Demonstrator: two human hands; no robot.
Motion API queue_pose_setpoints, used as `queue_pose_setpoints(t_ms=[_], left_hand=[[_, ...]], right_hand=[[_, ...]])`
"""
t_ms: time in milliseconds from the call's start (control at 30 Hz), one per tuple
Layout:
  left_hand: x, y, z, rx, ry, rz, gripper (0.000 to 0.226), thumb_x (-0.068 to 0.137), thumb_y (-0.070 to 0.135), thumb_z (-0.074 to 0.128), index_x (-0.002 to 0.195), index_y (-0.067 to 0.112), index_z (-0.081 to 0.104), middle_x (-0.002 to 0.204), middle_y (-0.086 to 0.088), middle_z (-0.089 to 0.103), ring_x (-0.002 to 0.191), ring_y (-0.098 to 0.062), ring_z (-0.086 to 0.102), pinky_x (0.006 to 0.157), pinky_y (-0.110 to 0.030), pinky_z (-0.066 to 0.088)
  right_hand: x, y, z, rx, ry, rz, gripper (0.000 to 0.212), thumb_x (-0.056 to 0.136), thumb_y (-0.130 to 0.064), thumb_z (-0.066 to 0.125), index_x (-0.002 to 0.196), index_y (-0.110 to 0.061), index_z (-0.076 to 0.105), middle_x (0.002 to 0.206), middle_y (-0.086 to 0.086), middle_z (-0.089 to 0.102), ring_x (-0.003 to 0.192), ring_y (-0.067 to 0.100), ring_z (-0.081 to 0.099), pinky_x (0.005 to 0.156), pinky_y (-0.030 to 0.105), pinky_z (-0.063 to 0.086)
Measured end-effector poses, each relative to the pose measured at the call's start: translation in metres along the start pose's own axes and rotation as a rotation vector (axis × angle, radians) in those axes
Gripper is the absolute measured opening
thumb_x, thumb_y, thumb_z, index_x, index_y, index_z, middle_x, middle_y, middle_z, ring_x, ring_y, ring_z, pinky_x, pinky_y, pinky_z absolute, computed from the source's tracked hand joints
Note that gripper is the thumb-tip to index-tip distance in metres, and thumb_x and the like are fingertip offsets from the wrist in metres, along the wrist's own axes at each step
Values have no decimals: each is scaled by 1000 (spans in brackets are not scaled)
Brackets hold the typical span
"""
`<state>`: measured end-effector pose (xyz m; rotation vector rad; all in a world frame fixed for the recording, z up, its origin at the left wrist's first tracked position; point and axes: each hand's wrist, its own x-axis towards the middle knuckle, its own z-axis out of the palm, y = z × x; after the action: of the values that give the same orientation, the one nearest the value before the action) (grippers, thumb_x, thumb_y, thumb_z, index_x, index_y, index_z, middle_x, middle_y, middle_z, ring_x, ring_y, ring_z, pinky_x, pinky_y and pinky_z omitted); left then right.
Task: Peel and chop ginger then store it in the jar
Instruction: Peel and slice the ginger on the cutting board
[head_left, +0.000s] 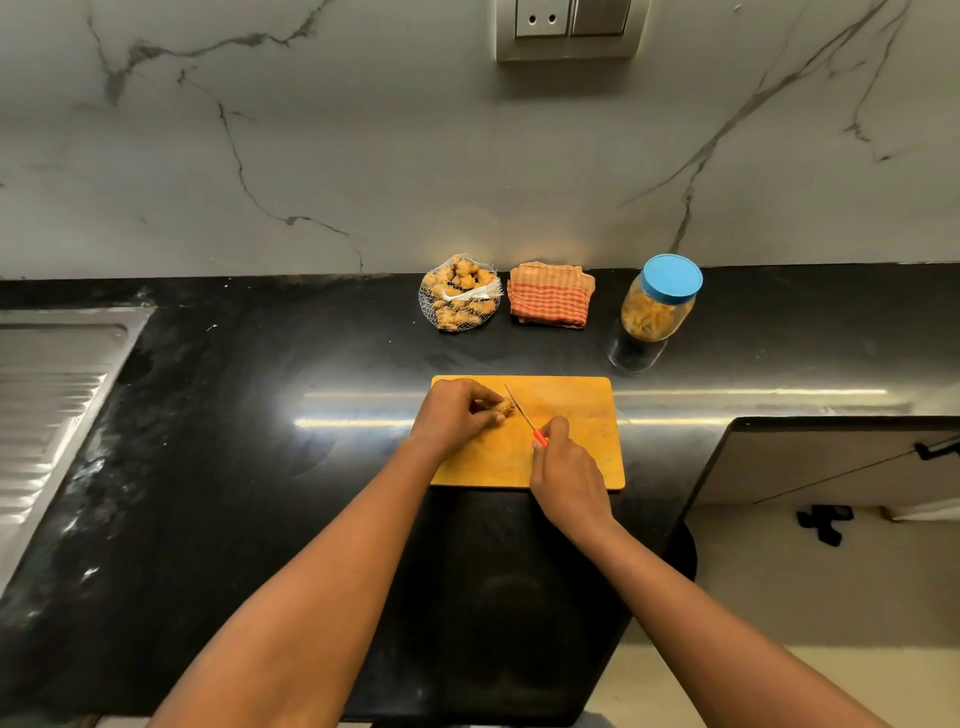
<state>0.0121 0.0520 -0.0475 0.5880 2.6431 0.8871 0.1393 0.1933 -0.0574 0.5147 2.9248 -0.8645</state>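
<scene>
Two hands work on the board (582, 447): the right hand (563, 467) grips a red knife (522, 413), the left hand (457, 413) pinches one ginger piece (505, 407), maybe unpeeled, so chopping is barely begun, and the closed jar (660, 306) waits behind.

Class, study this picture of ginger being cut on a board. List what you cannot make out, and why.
1. The ginger, head view: mostly covered by the left hand; peeled or not, unclear.
2. The knife handle, head view: buried in the right hand grip; only a red bit shows.
3. The jar contents, head view: too small to name.
4. The sink, head view: cut off by the left edge.
</scene>
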Motion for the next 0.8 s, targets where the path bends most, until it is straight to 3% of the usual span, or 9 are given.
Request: queue_pose_setpoints(t_ms=[133, 367, 533, 700, 800], left_hand=[[4, -1, 0, 2, -26, 32, 31, 80, 24, 79, 110, 16, 74, 103, -1, 73, 87, -9, 61, 77, -23, 51], [7, -1, -3, 5, -63, 50, 36, 76, 29, 82, 109, 19, 75, 101, 3, 73, 80, -4, 59, 65, -8, 40], [10, 5, 0, -28, -28, 41, 29, 77, 33, 81, 100, 17, 77, 96, 3, 74, 81, -5, 63, 72, -17, 50], [11, 8, 2, -43, -27, 40, 25, 80, 27, 78, 104, 17, 76, 99, 3, 74, 84, -4, 64, 73, -11, 48], [10, 6, 2, -13, -15, 90, 23, 82, 27, 77, 102, 17, 77, 97, 3, 75, 82, -4, 63, 71, -13, 48]], right_hand=[[1, 0, 1, 7, 0, -5, 15, 105, -27, 40, 115, -15, 39, 75, -2, 57, 58, 12, 56, 48, 29, 47], [-2, -4, 6, 30, -3, 16, 15, 105, -25, 41, 115, -14, 41, 75, -1, 58, 58, 13, 55, 46, 24, 40], [-4, -5, 6, 25, 0, 26, 15, 105, -24, 41, 115, -13, 41, 74, -2, 56, 56, 11, 53, 44, 21, 35], [-4, -4, 5, 41, 12, 18, 13, 105, -24, 40, 112, -13, 42, 73, -2, 56, 55, 10, 51, 44, 20, 33], [-4, -6, 6, 54, 15, 14, 12, 105, -23, 40, 109, -13, 43, 73, 0, 57, 55, 14, 54, 44, 25, 41]])
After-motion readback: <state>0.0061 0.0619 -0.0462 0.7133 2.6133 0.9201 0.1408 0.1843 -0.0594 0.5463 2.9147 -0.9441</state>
